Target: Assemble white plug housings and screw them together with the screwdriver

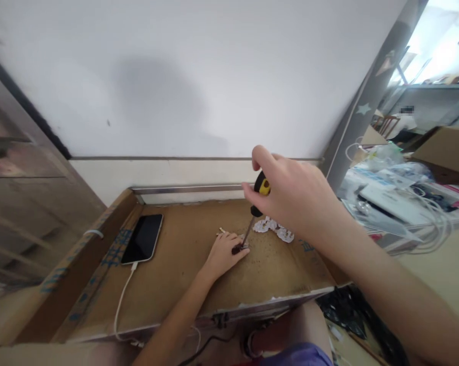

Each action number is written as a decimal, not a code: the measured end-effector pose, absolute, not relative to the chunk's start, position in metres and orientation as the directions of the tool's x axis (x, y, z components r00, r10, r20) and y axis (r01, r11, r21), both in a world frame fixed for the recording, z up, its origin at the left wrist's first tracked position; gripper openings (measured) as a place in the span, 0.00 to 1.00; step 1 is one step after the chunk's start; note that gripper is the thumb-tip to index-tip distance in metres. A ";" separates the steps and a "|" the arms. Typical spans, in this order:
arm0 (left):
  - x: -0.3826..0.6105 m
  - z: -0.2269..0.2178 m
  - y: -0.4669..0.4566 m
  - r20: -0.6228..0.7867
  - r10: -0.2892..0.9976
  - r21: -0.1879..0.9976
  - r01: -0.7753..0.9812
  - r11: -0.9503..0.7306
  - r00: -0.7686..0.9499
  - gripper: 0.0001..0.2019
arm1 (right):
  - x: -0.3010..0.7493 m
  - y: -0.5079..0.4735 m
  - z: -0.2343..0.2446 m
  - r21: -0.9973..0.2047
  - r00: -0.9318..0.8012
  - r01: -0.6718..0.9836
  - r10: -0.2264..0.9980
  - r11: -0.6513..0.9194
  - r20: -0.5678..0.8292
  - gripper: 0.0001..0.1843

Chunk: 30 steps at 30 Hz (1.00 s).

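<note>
My right hand [290, 190] is wrapped round the black and yellow handle of a screwdriver [256, 201], raised above the cardboard. The screwdriver's shaft slants down, its tip reaching a small dark part [237, 248] under my left hand. My left hand [224, 251] lies low on the cardboard, fingers closed round that small part; its exact kind is too small to tell. Just beyond my left fingertips is a small pale piece [222, 231]. To the right lies a crumpled white piece, perhaps tissue or plastic [274, 228], with dark specks scattered near it.
A phone [143, 239] with a white cable [123, 300] lies at the left of the cardboard-lined surface [183, 244]. A raised cardboard side [72, 264] borders the left. A white panel [221, 81] stands behind. Bags, cables and a cardboard box [446, 152] crowd the right.
</note>
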State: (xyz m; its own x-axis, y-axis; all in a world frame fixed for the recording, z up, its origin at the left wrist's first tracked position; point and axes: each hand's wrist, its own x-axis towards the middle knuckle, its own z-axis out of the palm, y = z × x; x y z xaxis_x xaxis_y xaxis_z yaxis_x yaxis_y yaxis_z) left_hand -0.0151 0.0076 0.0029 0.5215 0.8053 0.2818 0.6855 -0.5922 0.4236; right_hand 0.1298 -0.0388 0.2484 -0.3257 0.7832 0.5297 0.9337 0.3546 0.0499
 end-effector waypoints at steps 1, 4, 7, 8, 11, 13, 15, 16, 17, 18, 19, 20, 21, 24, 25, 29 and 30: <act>-0.015 0.003 0.007 0.293 0.801 0.416 0.685 -0.598 0.522 0.09 | 0.133 -0.042 0.245 -0.014 -0.368 0.899 0.772 0.437 0.518 0.15; -0.014 0.001 0.006 0.313 0.803 0.403 0.695 -0.595 0.507 0.09 | 0.146 -0.046 0.238 -0.222 -0.477 0.749 0.741 0.624 0.473 0.20; -0.014 0.000 0.005 0.326 0.808 0.426 0.686 -0.590 0.491 0.08 | 0.152 -0.048 0.231 -0.267 -0.370 0.787 0.771 0.557 0.518 0.14; -0.013 0.000 0.004 0.331 0.807 0.434 0.681 -0.590 0.489 0.09 | 0.151 -0.049 0.229 -0.229 -0.297 0.844 0.777 0.485 0.555 0.12; -0.014 0.000 0.003 0.333 0.809 0.443 0.677 -0.588 0.485 0.08 | 0.144 -0.055 0.227 -0.042 -0.154 0.971 0.755 0.234 0.637 0.11; -0.014 0.001 0.002 0.330 0.811 0.442 0.680 -0.585 0.483 0.08 | 0.140 -0.058 0.227 0.057 -0.152 0.987 0.731 0.153 0.665 0.14; -0.014 0.002 0.002 0.330 0.811 0.444 0.679 -0.584 0.482 0.08 | 0.138 -0.059 0.229 0.103 -0.175 0.984 0.723 0.142 0.668 0.16; -0.014 0.002 0.002 0.332 0.811 0.446 0.677 -0.586 0.483 0.08 | 0.139 -0.059 0.229 0.110 -0.176 0.984 0.716 0.139 0.675 0.16; -0.014 0.002 0.002 0.332 0.810 0.448 0.675 -0.586 0.483 0.08 | 0.139 -0.059 0.229 0.110 -0.178 0.984 0.710 0.142 0.681 0.16; -0.014 0.002 0.002 0.332 0.810 0.449 0.675 -0.586 0.483 0.09 | 0.139 -0.059 0.228 0.106 -0.187 0.982 0.703 0.158 0.686 0.16; -0.013 0.002 0.003 0.331 0.811 0.448 0.676 -0.585 0.482 0.09 | 0.140 -0.059 0.228 0.095 -0.203 0.977 0.698 0.191 0.687 0.15; -0.013 0.002 0.003 0.330 0.813 0.446 0.679 -0.583 0.481 0.09 | 0.140 -0.061 0.226 0.076 -0.224 0.969 0.696 0.237 0.683 0.14; -0.013 0.001 0.003 0.328 0.814 0.443 0.683 -0.581 0.480 0.09 | 0.140 -0.063 0.225 0.052 -0.252 0.954 0.692 0.296 0.676 0.13; -0.013 0.000 0.004 0.328 0.811 0.438 0.683 -0.584 0.484 0.08 | 0.148 -0.077 0.217 -0.064 -0.318 0.884 0.695 0.463 0.644 0.08; -0.013 -0.001 0.004 0.330 0.810 0.438 0.681 -0.586 0.485 0.07 | 0.155 -0.085 0.214 -0.113 -0.305 0.867 0.697 0.485 0.650 0.08; -0.015 0.000 0.001 0.341 0.808 0.461 0.664 -0.589 0.480 0.07 | 0.193 -0.122 0.188 -0.435 0.191 0.842 0.578 0.319 0.794 0.15; -0.015 0.001 0.000 0.344 0.808 0.470 0.657 -0.589 0.478 0.07 | 0.201 -0.130 0.177 -0.553 0.399 0.793 0.469 0.255 0.788 0.14</act>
